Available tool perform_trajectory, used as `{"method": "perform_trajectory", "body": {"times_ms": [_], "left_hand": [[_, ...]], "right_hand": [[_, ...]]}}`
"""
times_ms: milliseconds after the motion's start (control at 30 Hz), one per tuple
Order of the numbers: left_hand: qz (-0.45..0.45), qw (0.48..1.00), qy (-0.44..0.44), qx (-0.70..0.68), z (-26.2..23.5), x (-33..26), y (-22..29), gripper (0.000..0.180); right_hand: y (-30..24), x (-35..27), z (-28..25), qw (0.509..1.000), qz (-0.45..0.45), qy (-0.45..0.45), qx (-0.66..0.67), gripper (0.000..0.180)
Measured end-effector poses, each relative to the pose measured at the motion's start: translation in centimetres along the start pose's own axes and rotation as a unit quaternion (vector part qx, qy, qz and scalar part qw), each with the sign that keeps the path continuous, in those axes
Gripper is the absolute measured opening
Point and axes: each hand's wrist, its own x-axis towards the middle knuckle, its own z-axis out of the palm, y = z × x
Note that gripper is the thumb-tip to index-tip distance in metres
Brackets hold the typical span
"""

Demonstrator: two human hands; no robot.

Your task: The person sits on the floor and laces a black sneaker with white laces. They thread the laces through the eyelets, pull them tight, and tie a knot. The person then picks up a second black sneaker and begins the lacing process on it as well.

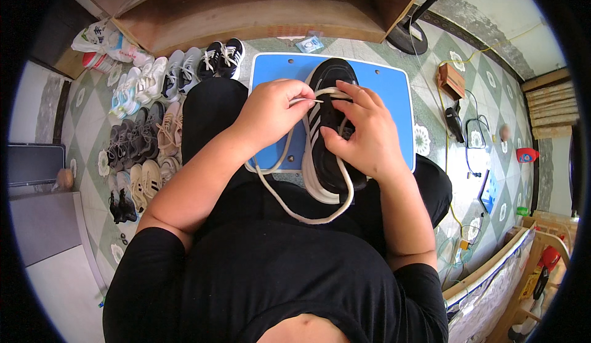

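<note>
A black shoe (326,127) is laid lengthwise on a blue board (394,96), toward its right half, heel over the near edge. The shoe is held under the right hand (366,133), whose fingers are closed on its laced top. A cream lace (289,201) end is pinched by the left hand (271,112), just left of the shoe; slack hangs over the near edge.

Both bare forearms angle in from the lower corners, elbows bent. Left hand (269,112) curled, thumb and forefinger pinched tight. Right hand (364,132) palm down, fingers (356,94) spread and extended forward.
</note>
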Motion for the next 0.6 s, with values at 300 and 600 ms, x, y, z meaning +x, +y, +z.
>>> {"method": "perform_trajectory", "body": {"times_ms": [300, 600], "left_hand": [[0.088, 0.984, -0.018, 0.152, 0.1, 1.0, 0.8, 0.009], [0.069, 0.99, -0.041, 0.12, 0.6, 1.7, 0.5, 0.01]], "right_hand": [[0.3, 0.2, -0.4, 0.999, -0.041, 0.002, 0.011, 0.037], [1.3, 1.1, 1.0, 1.0, -0.001, 0.003, 0.01, 0.019]]}}
